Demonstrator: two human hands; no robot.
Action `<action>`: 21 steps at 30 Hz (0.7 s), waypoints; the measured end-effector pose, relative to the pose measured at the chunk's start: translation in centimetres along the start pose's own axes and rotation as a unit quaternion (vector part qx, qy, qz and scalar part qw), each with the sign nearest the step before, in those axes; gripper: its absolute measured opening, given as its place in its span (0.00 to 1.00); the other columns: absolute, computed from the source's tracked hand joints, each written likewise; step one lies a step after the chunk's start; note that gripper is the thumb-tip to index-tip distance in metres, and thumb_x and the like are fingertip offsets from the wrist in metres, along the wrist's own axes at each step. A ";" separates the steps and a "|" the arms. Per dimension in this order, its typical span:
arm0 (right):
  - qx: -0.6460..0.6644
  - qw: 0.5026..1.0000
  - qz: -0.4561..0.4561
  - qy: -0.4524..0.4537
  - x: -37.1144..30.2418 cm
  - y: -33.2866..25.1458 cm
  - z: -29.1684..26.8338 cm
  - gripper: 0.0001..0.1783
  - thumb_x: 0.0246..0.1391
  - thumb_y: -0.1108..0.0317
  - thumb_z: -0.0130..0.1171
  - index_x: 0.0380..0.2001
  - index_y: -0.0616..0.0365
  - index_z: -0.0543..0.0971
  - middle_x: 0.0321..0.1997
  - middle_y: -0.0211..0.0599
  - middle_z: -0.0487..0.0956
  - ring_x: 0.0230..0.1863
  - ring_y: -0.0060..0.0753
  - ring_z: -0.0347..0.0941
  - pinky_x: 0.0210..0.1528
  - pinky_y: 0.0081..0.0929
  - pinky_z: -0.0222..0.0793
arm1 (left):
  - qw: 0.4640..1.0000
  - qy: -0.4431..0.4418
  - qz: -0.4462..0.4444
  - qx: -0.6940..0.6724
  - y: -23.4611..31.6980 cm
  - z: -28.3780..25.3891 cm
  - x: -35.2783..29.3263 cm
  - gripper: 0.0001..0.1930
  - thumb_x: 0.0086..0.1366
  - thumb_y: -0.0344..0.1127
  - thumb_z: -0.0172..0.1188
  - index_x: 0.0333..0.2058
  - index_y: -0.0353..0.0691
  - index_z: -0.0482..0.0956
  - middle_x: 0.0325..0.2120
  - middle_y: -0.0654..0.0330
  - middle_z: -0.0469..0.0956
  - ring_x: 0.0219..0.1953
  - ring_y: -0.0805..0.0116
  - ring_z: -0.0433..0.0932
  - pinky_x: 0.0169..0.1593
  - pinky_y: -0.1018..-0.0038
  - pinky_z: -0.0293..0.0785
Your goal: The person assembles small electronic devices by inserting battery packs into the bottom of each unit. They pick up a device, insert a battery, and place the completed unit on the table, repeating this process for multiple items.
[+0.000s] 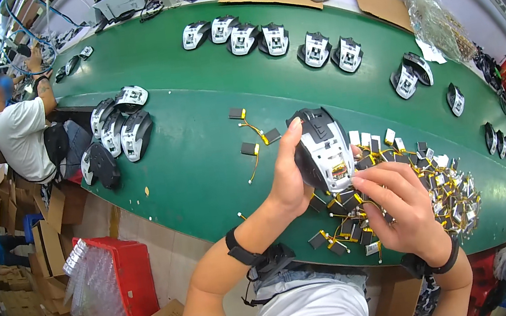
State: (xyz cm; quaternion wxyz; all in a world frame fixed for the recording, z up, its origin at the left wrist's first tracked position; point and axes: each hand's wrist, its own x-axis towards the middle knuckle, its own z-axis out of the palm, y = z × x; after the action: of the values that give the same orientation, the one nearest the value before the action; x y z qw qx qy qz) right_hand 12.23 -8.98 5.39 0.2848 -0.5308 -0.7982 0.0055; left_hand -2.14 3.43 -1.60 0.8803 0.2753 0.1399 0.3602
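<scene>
My left hand point(286, 182) is closed round a black and white computer mouse point(323, 149), holding it tilted above the green table. An opening in the white part of its shell shows small yellow and red parts inside. My right hand point(399, 202) is at the lower edge of that opening, thumb and fingers bent together; whether a small part or wire is between the fingertips is hidden. Beneath and beside my right hand lies a heap of small battery packs point(456, 195) with yellow tape and thin wires. A few single battery packs point(248, 149) lie left of the mouse.
More mice stand in a row point(276, 40) along the far side, in a cluster point(111, 135) at the left and in a line point(504, 144) at the right. A red crate point(133, 279) with bubble wrap is on the floor. A co-worker point(22, 127) sits at far left.
</scene>
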 end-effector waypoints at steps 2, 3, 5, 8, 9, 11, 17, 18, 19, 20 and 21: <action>0.016 0.999 0.021 0.048 -0.1 0.3 0.3 0.27 0.38 0.80 0.62 0.48 0.62 0.78 0.48 0.44 0.77 0.43 0.45 0.75 0.45 0.36 0.73 | 1.000 -0.011 0.002 0.013 0.0 0.3 0.2 0.33 0.70 0.62 0.31 0.48 0.37 0.73 0.39 0.43 0.81 0.41 0.52 0.82 0.47 0.60 0.80; 0.025 0.997 0.033 0.070 -0.3 0.3 0.6 0.27 0.38 0.80 0.63 0.48 0.62 0.78 0.49 0.45 0.76 0.43 0.45 0.75 0.45 0.36 0.73 | 1.000 -0.015 0.000 0.018 -0.1 0.3 0.1 0.33 0.70 0.62 0.31 0.49 0.37 0.73 0.39 0.43 0.81 0.41 0.52 0.82 0.48 0.60 0.79; 0.041 0.996 0.063 0.051 -0.5 0.1 0.9 0.37 0.39 0.71 0.69 0.57 0.62 0.71 0.60 0.54 0.68 0.54 0.53 0.70 0.52 0.41 0.70 | 0.997 -0.066 0.003 0.051 -0.4 -0.3 0.1 0.31 0.71 0.60 0.35 0.56 0.37 0.67 0.48 0.47 0.76 0.51 0.57 0.77 0.55 0.62 0.74; 0.040 0.991 0.126 0.017 0.8 -0.4 1.6 0.53 0.38 0.61 0.75 0.66 0.62 0.59 0.70 0.59 0.54 0.66 0.62 0.58 0.61 0.47 0.63 | 0.982 -0.132 0.012 0.132 -1.1 -0.6 -1.0 0.33 0.72 0.53 0.46 0.66 0.38 0.52 0.61 0.53 0.63 0.63 0.63 0.65 0.64 0.63 0.63; 0.055 0.989 0.132 0.040 1.2 0.0 2.1 0.49 0.38 0.64 0.74 0.64 0.62 0.63 0.68 0.58 0.58 0.64 0.61 0.62 0.60 0.47 0.64 | 0.977 -0.166 0.021 0.134 -1.6 -0.8 -1.2 0.34 0.73 0.49 0.45 0.67 0.35 0.45 0.62 0.55 0.61 0.63 0.68 0.63 0.64 0.69 0.61; 0.067 0.988 0.136 0.013 1.2 1.1 1.3 0.45 0.39 0.67 0.73 0.63 0.61 0.66 0.67 0.57 0.61 0.63 0.61 0.64 0.61 0.46 0.64 | 0.962 -0.229 -0.015 0.149 -1.6 -1.2 -1.2 0.37 0.73 0.51 0.44 0.68 0.35 0.41 0.64 0.54 0.56 0.64 0.67 0.60 0.65 0.69 0.59; 0.029 0.930 0.344 0.126 -5.2 16.5 -9.5 0.28 0.61 0.64 0.54 0.63 0.60 0.66 0.56 0.47 0.74 0.51 0.36 0.73 0.53 0.31 0.68 | 0.950 -0.239 -0.009 0.200 -0.4 -0.3 -1.5 0.32 0.72 0.46 0.47 0.68 0.40 0.47 0.62 0.52 0.59 0.48 0.66 0.76 0.49 0.73 0.69; -0.024 0.924 0.350 0.154 -8.3 22.8 -11.2 0.28 0.62 0.60 0.53 0.62 0.62 0.66 0.55 0.46 0.75 0.49 0.36 0.74 0.50 0.29 0.69 | 0.954 -0.221 -0.002 0.202 -0.2 -0.4 -1.7 0.31 0.72 0.44 0.48 0.67 0.40 0.49 0.60 0.53 0.62 0.46 0.69 0.76 0.48 0.74 0.70; -0.038 0.890 0.419 0.176 -14.5 29.7 -14.8 0.31 0.62 0.55 0.54 0.61 0.64 0.66 0.53 0.47 0.76 0.49 0.38 0.74 0.51 0.30 0.69 | 0.954 -0.232 -0.004 0.189 -0.7 0.0 -0.7 0.29 0.72 0.43 0.48 0.65 0.40 0.52 0.58 0.54 0.65 0.44 0.71 0.76 0.46 0.76 0.70; -0.135 0.820 0.541 0.129 -18.9 34.0 -17.6 0.34 0.60 0.49 0.55 0.59 0.65 0.68 0.56 0.53 0.74 0.54 0.43 0.72 0.57 0.31 0.65 | 0.954 -0.236 -0.002 0.185 -1.1 0.0 -0.3 0.27 0.71 0.41 0.48 0.64 0.40 0.55 0.55 0.55 0.67 0.43 0.72 0.77 0.45 0.77 0.70; -0.267 0.790 0.545 0.087 -23.8 37.1 -20.5 0.37 0.57 0.46 0.57 0.58 0.67 0.68 0.56 0.59 0.73 0.56 0.49 0.72 0.58 0.37 0.65 | 0.952 -0.255 -0.005 0.170 -1.5 -0.1 0.3 0.27 0.70 0.41 0.49 0.63 0.39 0.56 0.54 0.54 0.68 0.42 0.71 0.77 0.45 0.76 0.71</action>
State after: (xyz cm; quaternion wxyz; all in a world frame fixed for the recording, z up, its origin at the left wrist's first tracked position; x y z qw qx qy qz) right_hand 59.51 -19.00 0.32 0.1497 -0.9309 -0.3176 -0.1002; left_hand -1.14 2.79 -2.53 0.8285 0.5029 -0.0284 0.2445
